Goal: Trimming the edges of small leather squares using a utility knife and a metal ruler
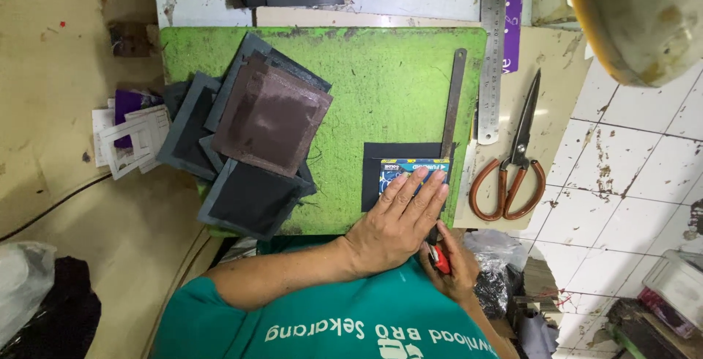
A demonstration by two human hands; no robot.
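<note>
My left hand [395,220] lies flat, fingers spread, pressing a blue printed card [405,169] onto a dark square sheet [373,176] on the green cutting mat [381,88]. A narrow metal strip [452,99] stands along the card's right side. My right hand [454,267] is below the mat's near edge, closed around a red-handled cutter [439,258] whose tip is hidden behind my left hand.
A pile of dark and brown square sheets [256,132] covers the mat's left half. White frame cut-outs [132,139] lie left of it. A steel ruler [492,51] and orange-handled scissors [516,169] rest right of the mat. A tiled surface lies further right.
</note>
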